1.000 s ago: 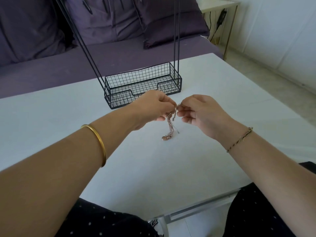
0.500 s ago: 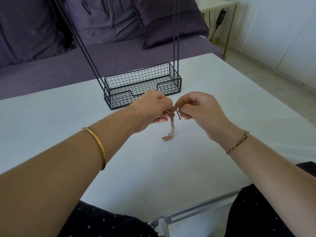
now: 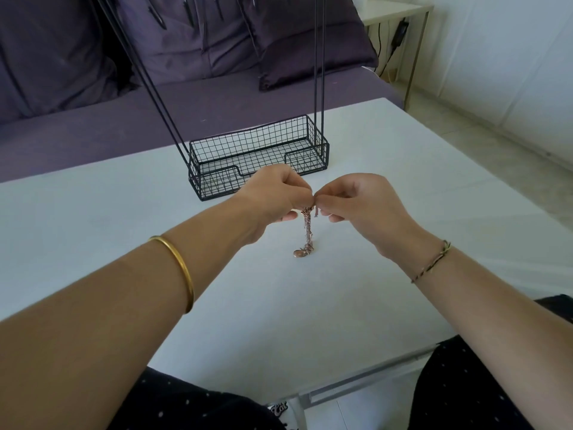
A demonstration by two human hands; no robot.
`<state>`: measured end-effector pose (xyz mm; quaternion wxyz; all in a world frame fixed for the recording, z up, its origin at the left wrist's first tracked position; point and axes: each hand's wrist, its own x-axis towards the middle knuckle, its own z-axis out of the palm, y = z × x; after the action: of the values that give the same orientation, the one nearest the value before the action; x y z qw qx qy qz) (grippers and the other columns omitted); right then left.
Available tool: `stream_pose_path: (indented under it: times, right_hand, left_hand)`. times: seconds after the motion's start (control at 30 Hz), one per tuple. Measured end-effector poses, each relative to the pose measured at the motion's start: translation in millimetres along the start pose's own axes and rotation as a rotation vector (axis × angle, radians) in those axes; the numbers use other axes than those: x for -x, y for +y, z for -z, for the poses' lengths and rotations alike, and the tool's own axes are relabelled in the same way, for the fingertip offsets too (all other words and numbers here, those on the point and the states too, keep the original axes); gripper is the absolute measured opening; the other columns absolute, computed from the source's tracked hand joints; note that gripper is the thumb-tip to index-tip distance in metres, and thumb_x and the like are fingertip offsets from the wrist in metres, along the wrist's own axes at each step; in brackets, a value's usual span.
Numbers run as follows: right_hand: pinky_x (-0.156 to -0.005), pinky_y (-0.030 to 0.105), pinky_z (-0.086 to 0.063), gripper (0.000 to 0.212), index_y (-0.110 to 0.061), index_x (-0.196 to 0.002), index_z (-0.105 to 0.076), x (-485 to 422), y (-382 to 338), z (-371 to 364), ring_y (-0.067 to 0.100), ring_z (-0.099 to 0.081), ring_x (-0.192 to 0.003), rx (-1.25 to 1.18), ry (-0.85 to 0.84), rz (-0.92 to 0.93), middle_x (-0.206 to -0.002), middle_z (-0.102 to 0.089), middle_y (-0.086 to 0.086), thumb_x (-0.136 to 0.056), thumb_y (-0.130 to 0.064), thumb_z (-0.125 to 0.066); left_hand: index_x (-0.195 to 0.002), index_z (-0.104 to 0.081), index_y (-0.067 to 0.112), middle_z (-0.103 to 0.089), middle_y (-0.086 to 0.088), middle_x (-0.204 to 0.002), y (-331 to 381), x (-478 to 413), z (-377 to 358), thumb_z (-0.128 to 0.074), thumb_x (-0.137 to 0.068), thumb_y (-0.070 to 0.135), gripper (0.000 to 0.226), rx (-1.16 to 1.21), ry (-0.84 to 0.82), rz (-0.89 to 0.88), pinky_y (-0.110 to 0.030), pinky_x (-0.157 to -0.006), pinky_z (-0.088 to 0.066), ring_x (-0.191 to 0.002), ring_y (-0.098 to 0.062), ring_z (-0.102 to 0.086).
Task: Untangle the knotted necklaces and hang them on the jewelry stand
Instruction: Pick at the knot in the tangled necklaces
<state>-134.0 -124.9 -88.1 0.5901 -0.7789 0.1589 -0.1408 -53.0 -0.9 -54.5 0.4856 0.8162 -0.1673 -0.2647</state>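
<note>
Now pinched at its top between both grips: the knotted bundle of rose-gold chain necklaces (image 3: 307,232), hanging just in front of the black wire-mesh basket base of the jewelry stand (image 3: 259,156), its lower end with a small round pendant touching the white desk (image 3: 403,169). Left hand (image 3: 273,198) closed on the tangle from the left of it, thumb and fingertips clenched over the upper links; right hand (image 3: 356,200) closed on the same spot from the right, knuckles almost meeting the left. Compared with a second ago, hands drawn tighter together and raised slightly nearer the basket, the short loose strand once seen sticking out between them now reduced to a stub just below the right fingertips. Probably a fresh bite on the knot itself rather than on a free end, so still the picking-apart stage. No chain separated yet, nothing visible hung on the thin black rods (image 3: 319,57) rising behind the basket, whose upper hooks lie mostly out of view. Likely next: small opposing pulls to loosen one loop; too hard a tug risks cinching the fine links tighter.
</note>
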Motion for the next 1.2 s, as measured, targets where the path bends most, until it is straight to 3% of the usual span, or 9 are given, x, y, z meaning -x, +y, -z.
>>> stream_pose_path:
  times: [0.17, 0.27, 0.4, 0.57, 0.67, 0.87, 1.0, 1.1, 1.2]
  right_hand:
    - [-0.075, 0.037, -0.054, 0.004, -0.009, -0.077, -0.069, -0.5, -1.2, -0.3, 0.014, -0.058, -0.068, 0.023, -0.015, -0.018, -0.071, -0.067, 0.004, -0.08, -0.012, -0.068]
    - [-0.066, 0.025, -0.053, 0.011, -0.012, -0.072, -0.066, -3.0, -3.4, 2.5, 0.012, -0.058, -0.068, 0.028, -0.023, -0.003, -0.07, -0.065, 0.001, -0.081, -0.006, -0.065]
    - [-0.064, 0.022, -0.054, 0.012, -0.01, -0.074, -0.065, -4.9, -3.6, 4.7, 0.011, -0.059, -0.067, 0.016, -0.037, 0.012, -0.071, -0.063, 0.003, -0.084, -0.004, -0.062]
    - [-0.074, 0.037, -0.056, 0.01, -0.009, -0.077, -0.064, -5.3, -0.7, 1.2, 0.014, -0.058, -0.065, 0.037, -0.061, 0.03, -0.07, -0.062, 0.003, -0.086, -0.006, -0.059]
    - [-0.075, 0.041, -0.055, 0.012, -0.012, -0.077, -0.061, -5.4, -1.1, 0.4, 0.018, -0.061, -0.068, 0.103, -0.041, 0.069, -0.071, -0.062, 0.002, -0.087, -0.007, -0.057]
    - [-0.06, 0.022, -0.041, 0.011, -0.012, -0.079, -0.057, -1.0, -6.7, -1.2, 0.016, -0.054, -0.069, 0.361, -0.094, 0.243, -0.074, -0.058, -0.001, -0.088, -0.007, -0.056]
    - [-0.064, 0.03, -0.044, 0.004, -0.011, -0.08, -0.059, 0.3, -5.5, 0.1, 0.015, -0.055, -0.071, 0.473, -0.1, 0.29, -0.077, -0.061, 0.001, -0.084, -0.011, -0.058]
    - [-0.063, 0.028, -0.042, 0.003, -0.012, -0.078, -0.058, -1.9, -2.3, 2.8, 0.011, -0.051, -0.069, 0.54, -0.085, 0.291, -0.075, -0.058, -0.003, -0.081, -0.012, -0.059]
    - [-0.056, 0.022, -0.04, 0.006, -0.011, -0.074, -0.058, -2.9, -1.6, 5.1, 0.013, -0.051, -0.064, 0.426, -0.078, 0.233, -0.072, -0.059, 0.0, -0.08, -0.008, -0.059]
  left_hand:
    - [-0.082, -0.057, 0.016, -0.063, -0.004, -0.087, 1.4, -0.9, -1.2, -0.063, -0.082, 0.0, 0.017, 0.003, 0.009, -0.026, -0.03, -0.08, -0.053, -0.083, -0.016, -0.061]
    - [-0.088, -0.056, 0.017, -0.063, -0.003, -0.085, 1.6, -0.4, -3.1, -0.061, -0.083, 0.001, 0.017, -0.036, -0.017, -0.045, -0.032, -0.08, -0.054, -0.082, -0.016, -0.061]
    - [-0.094, -0.056, 0.014, -0.064, -0.003, -0.085, 2.4, 2.7, -6.1, -0.061, -0.083, 0.004, 0.016, -0.211, -0.08, -0.111, -0.036, -0.083, -0.054, -0.082, -0.016, -0.061]
    - [-0.088, -0.06, 0.016, -0.065, 0.001, -0.085, 2.7, 3.7, -4.5, -0.06, -0.084, 0.014, 0.005, -0.48, -0.038, -0.192, -0.032, -0.072, -0.05, -0.08, -0.015, -0.06]
    - [-0.085, -0.06, 0.015, -0.065, 0.0, -0.088, 0.7, 0.7, -2.0, -0.058, -0.088, 0.017, 0.004, -0.348, -0.02, -0.109, -0.036, -0.081, -0.052, -0.083, -0.016, -0.06]
    - [-0.073, -0.055, 0.014, -0.061, 0.001, -0.073, 3.7, 0.4, -1.8, -0.049, -0.089, 0.01, 0.018, 0.021, -0.072, 0.129, -0.033, -0.08, -0.047, -0.069, -0.012, -0.059]
    - [-0.074, -0.055, 0.014, -0.063, 0.002, -0.066, 2.4, 3.6, -3.7, -0.045, -0.091, 0.011, 0.02, 0.021, -0.134, 0.151, -0.032, -0.079, -0.044, -0.068, -0.013, -0.058]
    - [-0.08, -0.057, 0.013, -0.065, 0.001, -0.072, 2.4, 4.0, -4.6, -0.048, -0.092, 0.011, 0.015, -0.054, -0.179, 0.121, -0.034, -0.084, -0.047, -0.073, -0.013, -0.061]
    - [-0.082, -0.059, 0.014, -0.063, 0.001, -0.077, 2.1, 5.7, -4.0, -0.054, -0.092, 0.014, 0.011, -0.234, -0.201, 0.038, -0.035, -0.089, -0.049, -0.078, -0.013, -0.061]
